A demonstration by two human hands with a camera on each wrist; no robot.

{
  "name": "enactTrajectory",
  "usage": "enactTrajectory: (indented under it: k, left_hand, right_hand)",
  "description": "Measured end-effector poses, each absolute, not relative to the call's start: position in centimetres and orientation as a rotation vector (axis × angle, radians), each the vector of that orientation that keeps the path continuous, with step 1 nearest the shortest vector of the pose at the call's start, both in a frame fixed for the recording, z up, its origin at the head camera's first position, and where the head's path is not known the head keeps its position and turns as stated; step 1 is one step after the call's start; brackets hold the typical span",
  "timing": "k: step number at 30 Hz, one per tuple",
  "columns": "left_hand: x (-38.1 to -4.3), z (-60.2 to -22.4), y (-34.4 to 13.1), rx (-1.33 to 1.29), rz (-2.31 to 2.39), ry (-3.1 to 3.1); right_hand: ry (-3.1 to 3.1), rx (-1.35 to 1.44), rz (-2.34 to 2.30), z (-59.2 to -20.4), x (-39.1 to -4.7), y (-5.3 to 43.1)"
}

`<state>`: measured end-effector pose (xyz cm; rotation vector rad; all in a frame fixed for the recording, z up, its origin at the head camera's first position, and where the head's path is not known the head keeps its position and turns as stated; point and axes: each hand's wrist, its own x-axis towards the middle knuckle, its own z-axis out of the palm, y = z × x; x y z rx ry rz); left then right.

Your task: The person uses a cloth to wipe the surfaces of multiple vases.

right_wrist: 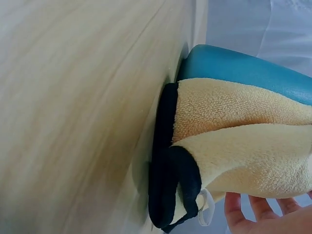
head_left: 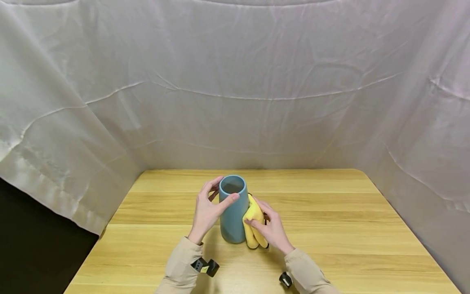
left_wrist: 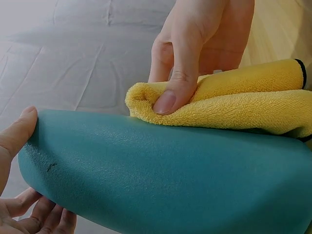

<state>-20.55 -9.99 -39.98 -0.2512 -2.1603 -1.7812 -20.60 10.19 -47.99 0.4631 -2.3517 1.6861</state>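
A blue-green vase (head_left: 233,216) with a round open mouth stands upright on the wooden table. Near its rim, my left hand (head_left: 207,210) grips it, thumb on the near side and fingers round the far left side. My right hand (head_left: 272,228) pinches a folded yellow towel (head_left: 253,220) against the vase's right side. In the left wrist view the thumb presses into the fluffy cloth (left_wrist: 234,100), which touches the vase wall (left_wrist: 161,170). Dark edging and a small clear loop show on the towel (right_wrist: 243,151) in the right wrist view, its lower end near the tabletop.
The wooden table (head_left: 330,228) extends to both sides of the hands. Pale grey curtains (head_left: 257,122) enclose the back and sides. A dark area (head_left: 33,237) lies beyond the left edge. A small black device (head_left: 205,266) is strapped at the left wrist, another (head_left: 285,280) at the right.
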Motion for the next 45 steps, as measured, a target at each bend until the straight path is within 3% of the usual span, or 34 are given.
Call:
enactTrajectory:
  k: [23,32,45]
  left_hand:
    - [-20.6,-40.1,-9.9,-0.264,-1.765,-2.148]
    - [-20.6,-40.1,-9.9,-0.271,-1.761,-2.145]
    - [-20.5,-40.0,-10.0,-0.260,-1.774,-2.150]
  right_hand:
    - [-2.224,0.547,1.625,-41.2,-20.9,8.9]
    - [-2.230,0.532,1.611,-41.9,-20.7,8.9]
    - [-2.362,0.476,1.666,-46.7,-20.5,10.1]
